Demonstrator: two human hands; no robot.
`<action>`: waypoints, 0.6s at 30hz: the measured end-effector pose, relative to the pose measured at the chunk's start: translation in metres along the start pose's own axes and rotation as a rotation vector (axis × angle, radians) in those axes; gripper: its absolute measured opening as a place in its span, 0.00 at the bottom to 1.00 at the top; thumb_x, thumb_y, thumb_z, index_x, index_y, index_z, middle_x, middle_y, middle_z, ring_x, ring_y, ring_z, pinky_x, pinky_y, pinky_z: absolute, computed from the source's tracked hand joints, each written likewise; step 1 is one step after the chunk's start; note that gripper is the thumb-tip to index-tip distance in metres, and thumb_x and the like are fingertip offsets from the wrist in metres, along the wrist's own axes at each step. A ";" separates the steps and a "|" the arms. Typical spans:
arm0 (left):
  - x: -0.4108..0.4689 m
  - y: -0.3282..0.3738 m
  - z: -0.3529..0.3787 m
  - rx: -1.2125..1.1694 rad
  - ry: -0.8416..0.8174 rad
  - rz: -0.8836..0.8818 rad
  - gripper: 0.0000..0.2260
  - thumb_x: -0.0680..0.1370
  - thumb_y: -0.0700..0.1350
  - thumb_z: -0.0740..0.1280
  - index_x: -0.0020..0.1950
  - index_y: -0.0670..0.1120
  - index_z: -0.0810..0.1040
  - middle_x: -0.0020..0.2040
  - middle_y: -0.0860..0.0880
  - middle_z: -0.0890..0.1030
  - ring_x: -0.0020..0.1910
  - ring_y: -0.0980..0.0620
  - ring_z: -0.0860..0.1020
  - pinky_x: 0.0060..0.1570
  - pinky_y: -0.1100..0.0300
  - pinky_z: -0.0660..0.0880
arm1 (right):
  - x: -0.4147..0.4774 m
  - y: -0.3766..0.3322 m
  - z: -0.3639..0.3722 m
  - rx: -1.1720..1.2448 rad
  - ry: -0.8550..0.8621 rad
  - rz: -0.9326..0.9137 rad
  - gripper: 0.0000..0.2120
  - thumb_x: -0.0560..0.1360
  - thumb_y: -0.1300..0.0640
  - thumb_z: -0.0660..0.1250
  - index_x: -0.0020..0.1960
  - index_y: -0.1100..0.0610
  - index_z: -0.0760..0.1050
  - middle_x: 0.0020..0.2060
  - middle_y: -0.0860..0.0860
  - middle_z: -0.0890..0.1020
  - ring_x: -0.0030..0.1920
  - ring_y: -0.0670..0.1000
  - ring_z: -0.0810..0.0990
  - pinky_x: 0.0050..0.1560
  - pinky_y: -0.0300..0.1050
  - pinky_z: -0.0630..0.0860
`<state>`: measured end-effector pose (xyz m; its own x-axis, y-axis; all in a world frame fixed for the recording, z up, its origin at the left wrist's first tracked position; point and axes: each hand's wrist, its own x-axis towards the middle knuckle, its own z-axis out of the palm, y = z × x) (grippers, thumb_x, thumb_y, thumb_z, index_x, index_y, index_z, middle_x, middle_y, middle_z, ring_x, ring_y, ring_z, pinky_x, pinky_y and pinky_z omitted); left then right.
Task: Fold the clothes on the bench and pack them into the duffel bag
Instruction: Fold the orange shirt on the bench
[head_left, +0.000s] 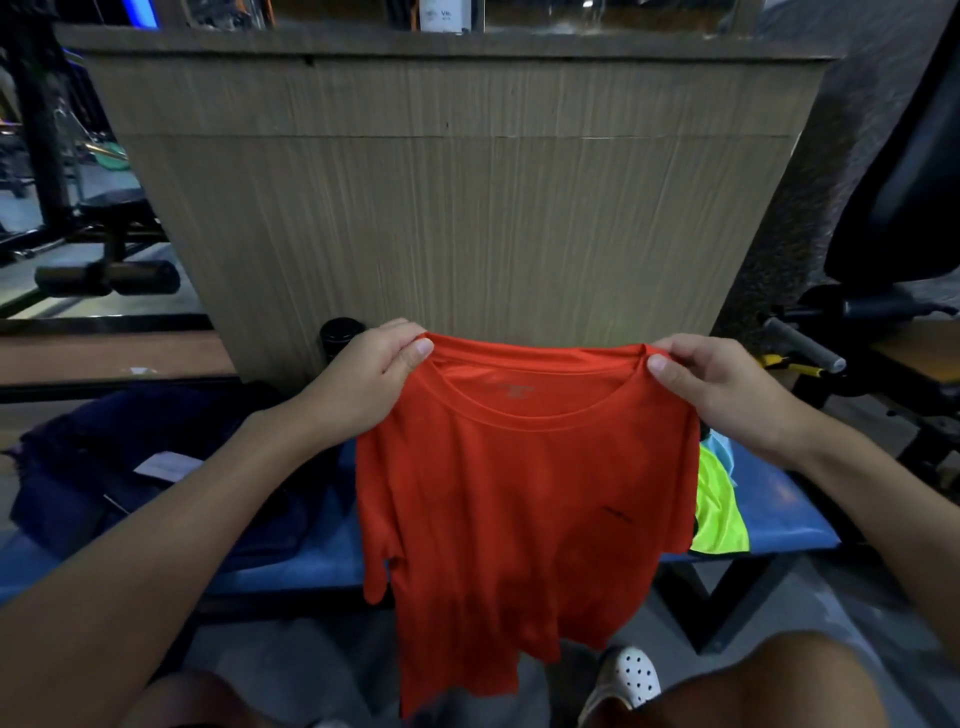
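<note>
The left hand (363, 379) and the right hand (722, 384) hold up a bright orange-red short-sleeved T-shirt (519, 493) by its two shoulders. Each grip is closed on the cloth beside the round collar, with the thumb pressed on the near face and the fingers curled behind. The shirt hangs flat between the hands in the air over the front edge of the blue padded bench (779, 504). Its hem falls below the seat towards the person's knees. A small dark mark shows on the chest at the right side.

On the bench to the left lies a dark navy fabric bundle (156, 457) with a pale label on it; whether it is a bag or clothing cannot be told. On the bench to the right, partly behind the shirt, lies a neon yellow-green garment (719, 514), with a light blue cloth (719, 447) just behind it.

A black cylindrical container (340, 335) stands behind the left hand, against a tall wood-grain panel (457, 208). A white perforated clog (631, 675) shows on the floor below the shirt.
</note>
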<state>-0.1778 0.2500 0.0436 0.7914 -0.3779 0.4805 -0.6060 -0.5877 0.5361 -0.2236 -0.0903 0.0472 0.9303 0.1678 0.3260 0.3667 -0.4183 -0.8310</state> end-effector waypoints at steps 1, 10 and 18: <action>0.001 0.000 -0.001 0.025 0.020 0.021 0.17 0.85 0.43 0.58 0.38 0.37 0.69 0.36 0.52 0.67 0.35 0.58 0.68 0.39 0.68 0.65 | 0.000 0.000 -0.001 -0.016 0.020 -0.015 0.07 0.80 0.61 0.63 0.47 0.59 0.78 0.30 0.42 0.81 0.31 0.38 0.77 0.30 0.29 0.71; 0.006 0.004 -0.005 0.036 0.133 0.049 0.20 0.83 0.49 0.56 0.41 0.35 0.73 0.35 0.37 0.75 0.33 0.44 0.73 0.36 0.54 0.68 | 0.006 0.000 -0.013 -0.150 0.178 -0.130 0.07 0.77 0.54 0.68 0.46 0.56 0.82 0.37 0.49 0.83 0.36 0.40 0.78 0.39 0.33 0.73; 0.012 0.005 -0.007 0.018 0.082 0.045 0.18 0.82 0.47 0.58 0.43 0.35 0.78 0.38 0.37 0.79 0.38 0.44 0.77 0.40 0.57 0.71 | 0.010 0.006 -0.020 -0.114 0.153 -0.086 0.04 0.77 0.62 0.67 0.44 0.60 0.80 0.39 0.59 0.84 0.40 0.51 0.79 0.45 0.49 0.76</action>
<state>-0.1718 0.2475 0.0564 0.7536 -0.3453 0.5593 -0.6390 -0.5842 0.5004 -0.2121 -0.1094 0.0547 0.8821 0.0733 0.4653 0.4344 -0.5084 -0.7435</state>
